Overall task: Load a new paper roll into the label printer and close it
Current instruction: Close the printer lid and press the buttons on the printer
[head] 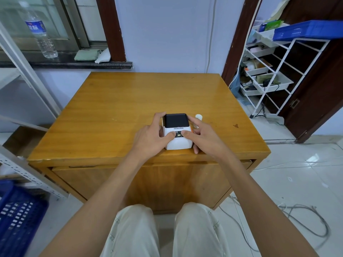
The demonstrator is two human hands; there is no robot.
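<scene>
1. At the far left, off the bench (111,101), a water bottle (39,32) stands on the window ledge and a blue crate (16,219) sits on the floor; neither bears on the job.
2. The left hand (150,138) cups the left side of the label printer (177,132): fingers wrap round its far left corner and the thumb (169,135) lies on the white front face near the small display. It is gripping the printer's body, not hanging loose.
3. The label printer stands near the front edge of the bench, dark lid (176,120) on top and apparently shut, so I judge the step in hand to be opening it.
4. To open it well, one hand should pin the white body flat on the bench while the other works the catch. The orange tab (192,130) peeking out on the right side looks like the release, though it is too small to be sure. Lift the lid by its edge rather than pressing on its dark top.
5. The right hand (202,138) clasps the right side, thumb on the front face, forefinger up at the lid's right edge, lower fingers by the base. It too is closed on the printer.
6. Just beyond the right hand, a small white paper roll (198,116) stands on the bench, near the printer, not yet loaded. Leave it within easy reach, and do not knock it over when the lid swings.
</scene>
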